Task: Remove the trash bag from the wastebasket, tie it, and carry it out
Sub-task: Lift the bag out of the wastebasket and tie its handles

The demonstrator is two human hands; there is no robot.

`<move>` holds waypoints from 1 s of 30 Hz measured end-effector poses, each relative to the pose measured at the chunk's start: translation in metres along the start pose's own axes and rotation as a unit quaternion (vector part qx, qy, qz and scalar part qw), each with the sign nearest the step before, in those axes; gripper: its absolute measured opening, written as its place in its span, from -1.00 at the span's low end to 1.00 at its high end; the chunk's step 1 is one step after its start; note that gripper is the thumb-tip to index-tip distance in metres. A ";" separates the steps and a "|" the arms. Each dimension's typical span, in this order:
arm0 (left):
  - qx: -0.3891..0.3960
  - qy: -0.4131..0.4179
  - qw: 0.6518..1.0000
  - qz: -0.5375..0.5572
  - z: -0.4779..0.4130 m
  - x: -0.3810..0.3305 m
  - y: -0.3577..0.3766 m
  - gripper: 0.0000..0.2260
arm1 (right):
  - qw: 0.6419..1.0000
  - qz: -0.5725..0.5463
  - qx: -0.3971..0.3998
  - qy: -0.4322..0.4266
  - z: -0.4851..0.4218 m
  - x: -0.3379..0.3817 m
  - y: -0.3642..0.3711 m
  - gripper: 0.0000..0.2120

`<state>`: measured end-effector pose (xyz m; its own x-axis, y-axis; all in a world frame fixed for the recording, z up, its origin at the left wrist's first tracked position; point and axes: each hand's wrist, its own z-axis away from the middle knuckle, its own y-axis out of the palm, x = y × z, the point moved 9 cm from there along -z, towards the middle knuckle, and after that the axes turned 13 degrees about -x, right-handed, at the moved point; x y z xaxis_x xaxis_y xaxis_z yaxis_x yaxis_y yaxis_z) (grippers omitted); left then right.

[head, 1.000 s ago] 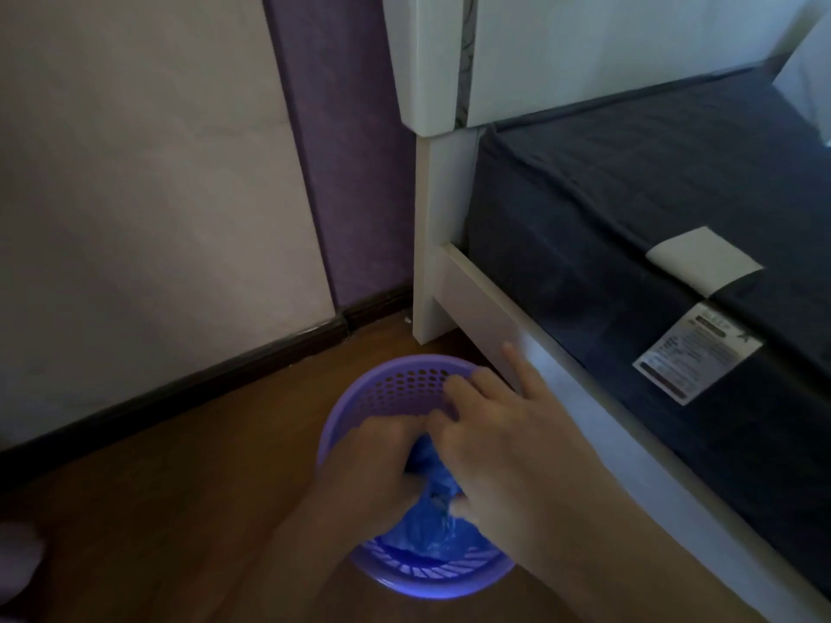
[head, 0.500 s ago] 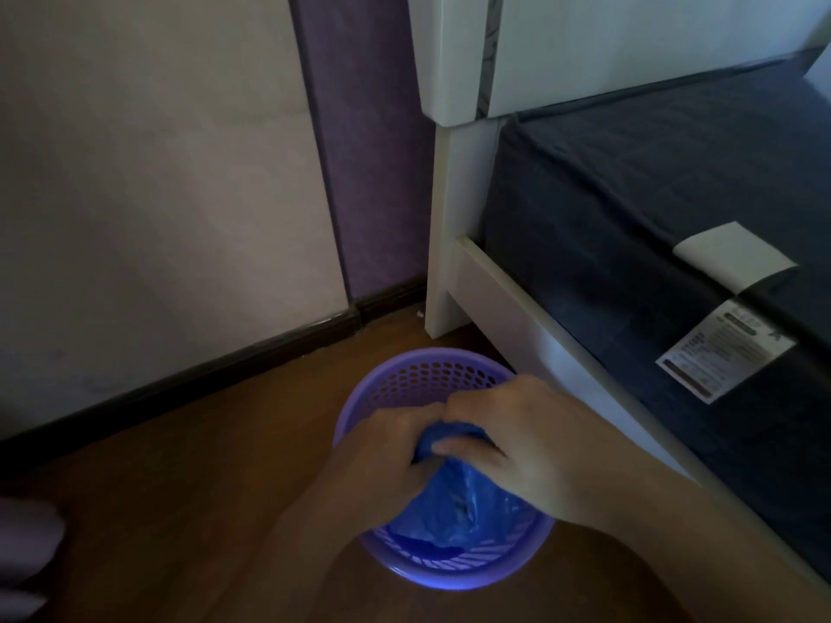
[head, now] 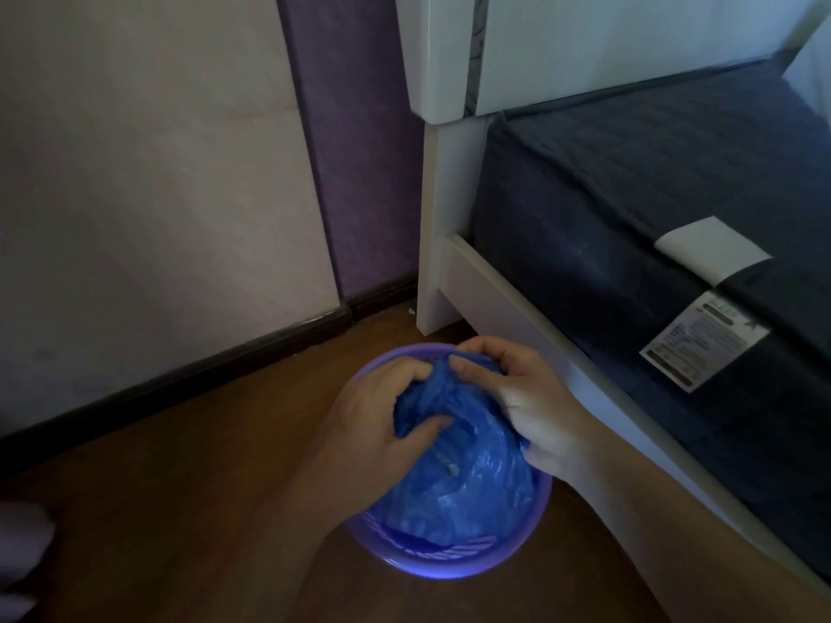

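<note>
At the far left edge, low down, a pale blurred shape (head: 20, 559) sits on the wooden floor (head: 171, 501); it is too soft to identify, possibly a foot or a slipper. Behind it a cream wall (head: 148, 195) meets a dark baseboard (head: 189, 375), with a purple strip (head: 355, 150) running down the wall near the corner.

In the lower middle stands the purple wastebasket (head: 454, 566), a round perforated plastic one, on the floor just beside the bed frame (head: 490, 299). The blue trash bag (head: 463, 483) is inside it, its gathered top bunched up above the rim.

The left hand (head: 382, 424) comes in from below, fingers curled closed around the left side of the bag's bunched neck, the thumb pressing into the plastic. The right hand (head: 526, 397) grips the right side of the same bunch, fingers closed over the crumpled top at the basket's far rim. The two hands nearly meet at the top of the bag.

To the right, the white bed frame carries a dark blue mattress (head: 652, 209) with a white printed label (head: 701, 339) and a plain white tag (head: 710, 249) on its edge. A white headboard (head: 584, 42) rises above.
</note>
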<state>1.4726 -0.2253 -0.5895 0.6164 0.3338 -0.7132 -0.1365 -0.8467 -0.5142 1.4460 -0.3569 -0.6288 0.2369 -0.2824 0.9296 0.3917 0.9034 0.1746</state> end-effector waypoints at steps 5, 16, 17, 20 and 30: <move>0.031 0.043 0.998 -0.034 0.000 -0.006 -0.005 -0.64 | 0.996 0.049 0.016 0.066 0.003 -0.012 0.000 -0.92; 0.116 -0.015 0.992 -0.045 0.003 0.008 0.015 -0.94 | 0.847 0.487 0.057 -0.204 0.024 0.017 0.001 -0.66; 0.120 -0.060 0.991 -0.022 0.003 0.016 0.017 -0.92 | 0.766 0.559 0.025 -0.317 0.032 0.029 0.007 -0.61; 0.124 -0.205 0.967 0.089 0.005 0.029 0.023 -0.90 | 0.657 0.585 -0.020 -0.476 0.055 0.043 0.027 -0.60; 0.151 -0.492 0.794 0.324 0.034 0.046 0.038 -0.81 | 0.707 0.511 0.017 -0.489 0.046 0.044 0.016 -0.86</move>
<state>1.4692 -0.2278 -0.6575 -0.5423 0.1555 -0.8257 -0.4484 -0.8846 0.1279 1.4219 -0.3397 -0.5700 -0.3536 0.8661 0.3533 0.4341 0.4865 -0.7582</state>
